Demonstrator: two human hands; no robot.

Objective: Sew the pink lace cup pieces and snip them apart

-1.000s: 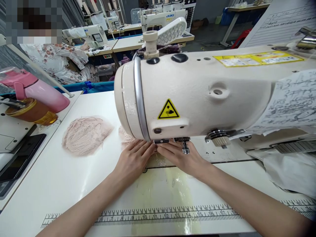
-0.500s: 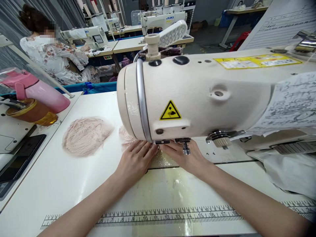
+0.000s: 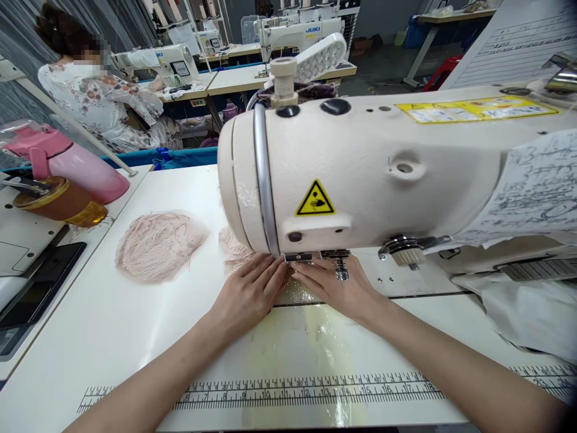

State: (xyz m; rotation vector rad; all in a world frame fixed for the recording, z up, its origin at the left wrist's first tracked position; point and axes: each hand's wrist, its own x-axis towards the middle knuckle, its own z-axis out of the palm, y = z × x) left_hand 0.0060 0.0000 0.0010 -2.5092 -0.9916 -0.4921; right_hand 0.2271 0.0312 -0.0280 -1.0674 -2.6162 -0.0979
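Left hand (image 3: 250, 290) and right hand (image 3: 337, 287) lie close, fingers reaching under sewing machine (image 3: 360, 159); cannot tell whether either grips. Pink fabric (image 3: 233, 249) lies at left fingertips, partly hidden. Risk: fingers straying inward may meet unseen needle; uneven pressure may pucker fabric.

Bright light on white tabletop (image 3: 135, 319), glossy glare streaks near middle, softer sheen near left, dimmer far floor (image 3: 383, 67), wide-angle stretch toward edges, smeary handwriting on right-hand note (image 3: 536, 180), dark near-right corner, pixelated patch far left
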